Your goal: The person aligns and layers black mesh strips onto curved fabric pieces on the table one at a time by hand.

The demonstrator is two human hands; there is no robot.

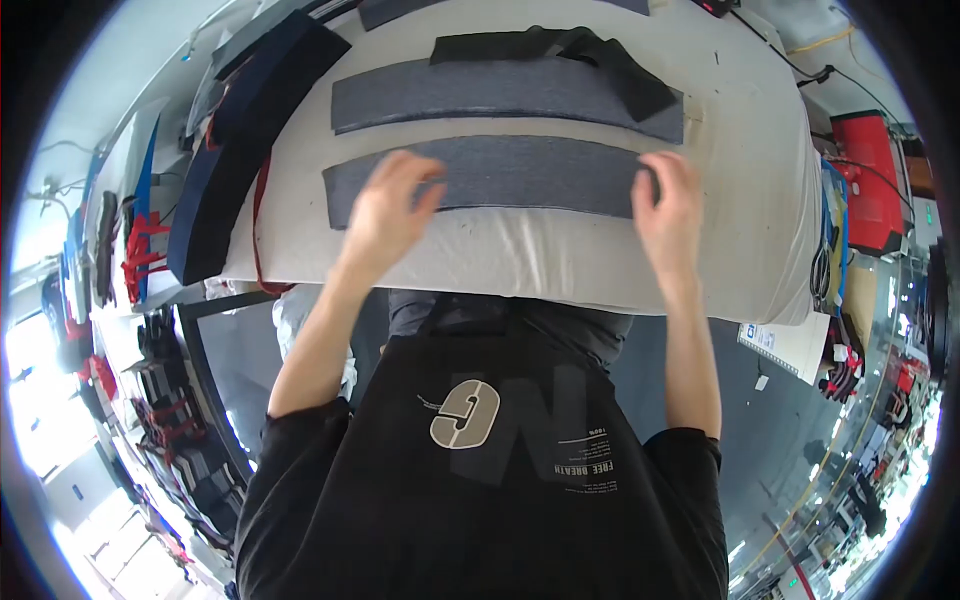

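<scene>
My left hand [390,208] is over the left part of a long dark grey fabric strip [530,172], fingers bent and thumb apart, with nothing seen between them. At the strip's right end, my right hand [670,208] has its thumb and fingers apart and also appears to hold nothing. Whether either hand touches the fabric, I cannot tell. A second grey strip [450,95] lies just beyond, roughly parallel to the first. Across its far edge and right end rests a crumpled black cloth piece [640,88].
The strips lie on a padded table covered in pale cloth [520,250]. Long dark navy blocks [225,150] stand along its left side, with a red strap [260,230] hanging beside them. A red case [870,180] and cables are at the right. Another grey strip [410,10] lies at the far edge.
</scene>
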